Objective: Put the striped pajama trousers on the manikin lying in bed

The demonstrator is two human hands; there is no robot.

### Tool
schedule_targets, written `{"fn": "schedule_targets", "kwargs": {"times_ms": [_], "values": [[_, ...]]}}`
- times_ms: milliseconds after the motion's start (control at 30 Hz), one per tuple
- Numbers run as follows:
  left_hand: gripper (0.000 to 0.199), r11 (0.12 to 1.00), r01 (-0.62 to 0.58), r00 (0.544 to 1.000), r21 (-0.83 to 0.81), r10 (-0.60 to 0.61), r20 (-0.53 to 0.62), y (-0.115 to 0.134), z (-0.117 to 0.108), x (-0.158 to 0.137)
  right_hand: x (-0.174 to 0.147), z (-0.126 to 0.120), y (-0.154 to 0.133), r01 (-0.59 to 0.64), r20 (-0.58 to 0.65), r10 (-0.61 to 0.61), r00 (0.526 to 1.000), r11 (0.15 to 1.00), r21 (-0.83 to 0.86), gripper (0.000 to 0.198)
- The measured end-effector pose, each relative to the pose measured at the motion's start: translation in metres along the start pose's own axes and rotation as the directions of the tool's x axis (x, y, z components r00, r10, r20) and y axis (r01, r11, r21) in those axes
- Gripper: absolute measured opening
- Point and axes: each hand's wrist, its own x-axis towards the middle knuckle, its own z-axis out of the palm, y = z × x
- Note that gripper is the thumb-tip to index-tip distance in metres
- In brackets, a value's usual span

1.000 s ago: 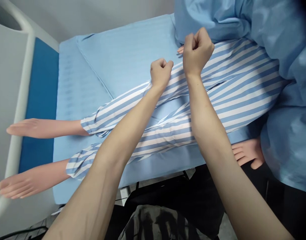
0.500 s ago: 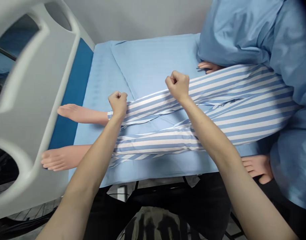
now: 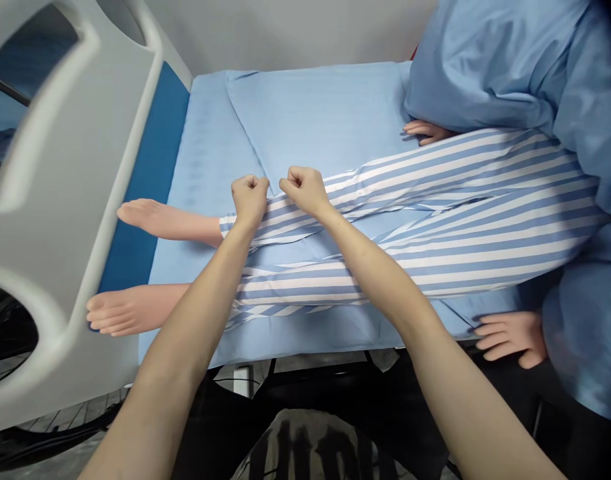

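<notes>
Head view, landmark the bed's footboard [image 3: 85, 167]. We note a manikin lying on a blue bed sheet [image 3: 305, 100], its far foot [image 3: 145, 217] and near foot [image 3: 115, 310] at the footboard. Striped trousers [image 3: 485, 233] cover both legs. They lie with cuffs toward the footboard and waist end well away from it, where puffy blue cloth [image 3: 490, 67] lies over the body; duvet or garment, we cannot tell.

Our two hands are above the far trouser leg [image 3: 405, 167], near its cuff. The left hand [image 3: 250, 200] is the closer to the footboard; the right hand [image 3: 306, 190] is just beyond it, with a narrow gap between. Both are curled into fists, thumb sides facing each other; we see no cloth or object in either. Contact with the fabric: cannot tell.

Key relation: the far leg's long axis runs away from the footboard, and the fists are spaced along that same line. The near trouser leg [image 3: 305, 285] also runs away from the footboard, beneath our forearms.
</notes>
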Motion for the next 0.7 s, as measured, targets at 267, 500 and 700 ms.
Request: {"fn": "schedule_targets", "kwargs": {"times_ms": [267, 500, 700], "values": [[0.046, 0.999, -0.026, 1.000, -0.037, 0.025, -0.019, 0.012, 0.055, 0.004, 0.010, -0.009, 0.002, -0.010, -0.188, 0.026, 0.982, 0.996, 0.088, 0.040], [0.043, 0.999, -0.027, 0.999, -0.033, 0.027, 0.017, 0.002, 0.054, 0.001, 0.030, -0.066, 0.027, 0.002, -0.286, 0.013, 0.958, 0.999, 0.054, 0.041], [0.045, 0.990, -0.065, 0.998, -0.127, 0.064, -0.010, 0.028, 0.085, 0.002, 0.018, -0.072, 0.054, -0.056, -0.346, 0.024, 0.938, 0.995, -0.083, 0.039]]}}
